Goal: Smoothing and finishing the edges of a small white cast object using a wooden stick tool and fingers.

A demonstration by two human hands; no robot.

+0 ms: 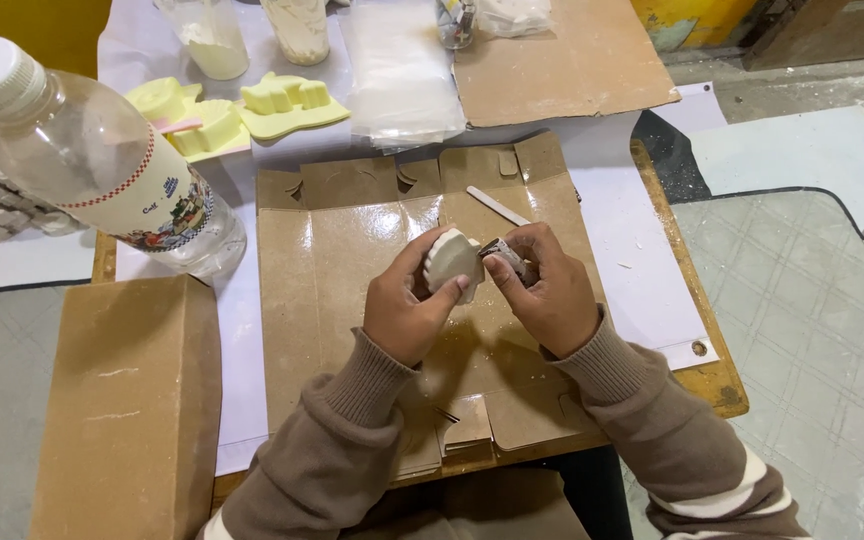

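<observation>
The left hand is closed around a pale, ridged plaster piece, holding it up above the flattened cardboard on the table. The piece sits between both hands, its broad face turned toward the right hand. That hand pinches a small dark tool whose tip touches the piece's right edge; a wooden stick lies just beyond the hands.

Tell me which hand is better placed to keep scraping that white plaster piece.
Probably the right hand: it pinches a small dark tool whose tip meets the white plaster piece. The left hand is wrapped around the piece, steadying it above the flattened cardboard.
</observation>
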